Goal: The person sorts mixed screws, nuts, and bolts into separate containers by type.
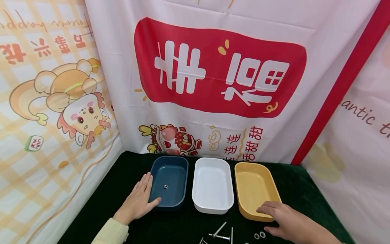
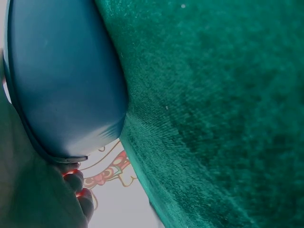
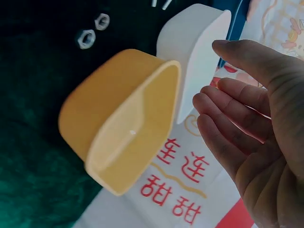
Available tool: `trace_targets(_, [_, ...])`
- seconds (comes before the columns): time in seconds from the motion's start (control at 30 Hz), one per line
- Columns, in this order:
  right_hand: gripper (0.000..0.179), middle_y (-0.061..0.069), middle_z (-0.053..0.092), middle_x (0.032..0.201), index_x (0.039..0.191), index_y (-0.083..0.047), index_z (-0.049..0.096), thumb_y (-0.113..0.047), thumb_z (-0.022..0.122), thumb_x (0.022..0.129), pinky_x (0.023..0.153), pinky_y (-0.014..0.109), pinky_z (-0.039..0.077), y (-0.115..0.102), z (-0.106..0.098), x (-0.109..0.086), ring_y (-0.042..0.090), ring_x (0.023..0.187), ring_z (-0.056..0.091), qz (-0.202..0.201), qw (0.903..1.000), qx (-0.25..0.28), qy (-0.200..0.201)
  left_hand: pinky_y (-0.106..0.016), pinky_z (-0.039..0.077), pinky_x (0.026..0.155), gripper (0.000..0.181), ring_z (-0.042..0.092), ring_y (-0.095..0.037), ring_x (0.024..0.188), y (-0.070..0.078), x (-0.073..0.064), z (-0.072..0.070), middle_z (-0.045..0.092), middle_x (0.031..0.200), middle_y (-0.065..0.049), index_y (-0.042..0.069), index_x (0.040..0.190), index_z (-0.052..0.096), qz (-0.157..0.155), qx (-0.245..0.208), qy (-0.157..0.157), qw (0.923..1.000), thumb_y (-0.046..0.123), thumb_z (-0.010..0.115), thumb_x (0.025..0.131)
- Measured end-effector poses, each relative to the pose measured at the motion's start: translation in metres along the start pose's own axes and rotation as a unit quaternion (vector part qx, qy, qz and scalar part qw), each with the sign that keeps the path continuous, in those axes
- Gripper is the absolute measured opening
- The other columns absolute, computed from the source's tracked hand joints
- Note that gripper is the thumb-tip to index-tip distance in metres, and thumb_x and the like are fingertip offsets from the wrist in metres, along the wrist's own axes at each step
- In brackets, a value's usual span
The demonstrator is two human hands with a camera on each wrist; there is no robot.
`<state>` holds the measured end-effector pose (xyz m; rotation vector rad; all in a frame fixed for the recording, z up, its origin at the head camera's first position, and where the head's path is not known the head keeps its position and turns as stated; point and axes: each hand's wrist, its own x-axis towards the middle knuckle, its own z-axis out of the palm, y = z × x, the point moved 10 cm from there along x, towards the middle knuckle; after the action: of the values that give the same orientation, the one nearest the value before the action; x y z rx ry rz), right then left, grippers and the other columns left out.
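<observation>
My left hand (image 1: 137,200) lies along the left side of the dark blue tray (image 1: 156,169), fingers straight and thumb stretched over its near left corner. One small metal nut (image 1: 166,186) lies inside that tray. In the left wrist view, the hand shows along the edge of the blue tray (image 2: 66,80). Over the near right corner of the yellow tray (image 1: 254,184) hovers my right hand (image 1: 284,218), fingers loosely bent. Nothing is between its thumb and fingers in the right wrist view. Two hex nuts (image 1: 259,235) lie on the cloth near its thumb.
Between the two coloured trays stands a white tray (image 1: 212,184). Several metal bolts (image 1: 221,236) lie on the dark green cloth (image 1: 182,225) in front of it, some cut off by the bottom edge. A printed white curtain (image 1: 219,135) hangs right behind the trays.
</observation>
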<state>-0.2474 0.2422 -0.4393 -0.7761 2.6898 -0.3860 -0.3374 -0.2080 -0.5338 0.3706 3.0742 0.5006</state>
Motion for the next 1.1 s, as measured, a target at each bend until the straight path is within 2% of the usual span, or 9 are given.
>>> trace_targets(0.13, [0.049,-0.004,0.074,0.116,0.128,-0.015,0.073,-0.041,0.085,0.088,0.086,0.042,0.065,0.01,0.009,-0.002,0.007,0.091,0.065,0.017,0.9998,0.01,0.002,-0.066,0.017,0.131,0.109,0.011,-0.045,0.165,0.0,0.0,0.0,0.009,0.178,-0.021,-0.001,0.168,0.015,0.0,0.0,-0.002,1.0,0.074,0.052,0.098])
trace_targets(0.33, [0.05,-0.002,0.075,0.116,0.126,-0.014,0.072,-0.046,0.082,0.089,0.086,0.041,0.065,0.017,0.019,-0.006,0.004,0.09,0.064,-0.011,0.999,0.039,0.021,-0.066,0.017,0.131,0.11,0.01,-0.045,0.165,-0.001,0.0,0.001,0.009,0.178,-0.021,-0.001,0.168,0.014,0.001,0.0,-0.003,1.0,0.075,0.051,0.097])
trace_targets(0.47, [0.044,0.0,0.076,0.12,0.127,-0.013,0.071,-0.036,0.083,0.091,0.088,0.044,0.064,0.024,0.03,-0.007,0.005,0.094,0.067,-0.017,0.9966,0.078,0.021,-0.066,0.017,0.131,0.111,0.011,-0.045,0.165,-0.001,0.0,0.002,0.009,0.178,-0.021,-0.001,0.168,0.014,0.001,0.002,-0.005,1.0,0.078,0.048,0.097])
trace_targets(0.6, [0.041,0.002,0.076,0.12,0.127,-0.012,0.072,-0.028,0.083,0.091,0.09,0.047,0.063,0.035,0.044,-0.005,0.008,0.098,0.069,-0.002,0.995,0.1,0.012,-0.066,0.017,0.131,0.112,0.011,-0.045,0.164,-0.001,0.001,0.002,0.009,0.178,-0.022,-0.001,0.168,0.014,0.003,-0.001,-0.005,1.0,0.079,0.047,0.097])
trace_targets(0.73, [0.037,0.003,0.077,0.116,0.122,-0.009,0.074,-0.027,0.082,0.091,0.087,0.047,0.064,0.046,0.059,0.0,0.008,0.095,0.07,0.013,0.9944,0.105,-0.002,-0.066,0.017,0.131,0.112,0.01,-0.045,0.165,-0.002,0.001,0.003,0.008,0.178,-0.021,0.0,0.168,0.013,0.003,-0.001,-0.005,1.0,0.079,0.048,0.097])
trace_targets(0.9, [0.036,0.005,0.076,0.115,0.121,-0.006,0.072,-0.023,0.082,0.091,0.085,0.048,0.064,0.057,0.076,0.004,0.007,0.095,0.07,0.027,0.9901,0.136,-0.023,-0.066,0.017,0.131,0.11,0.009,-0.043,0.165,-0.002,0.003,0.005,0.007,0.178,-0.02,0.001,0.169,0.012,0.002,0.0,-0.006,1.0,0.077,0.048,0.098])
trace_targets(1.1, [0.034,0.002,0.075,0.112,0.12,-0.006,0.072,-0.022,0.08,0.091,0.083,0.048,0.063,0.069,0.087,0.009,0.004,0.094,0.069,0.04,0.9889,0.14,-0.029,-0.065,0.017,0.131,0.11,0.009,-0.043,0.165,-0.003,0.003,0.005,0.007,0.178,-0.02,0.0,0.169,0.013,0.002,0.002,-0.005,1.0,0.077,0.048,0.098])
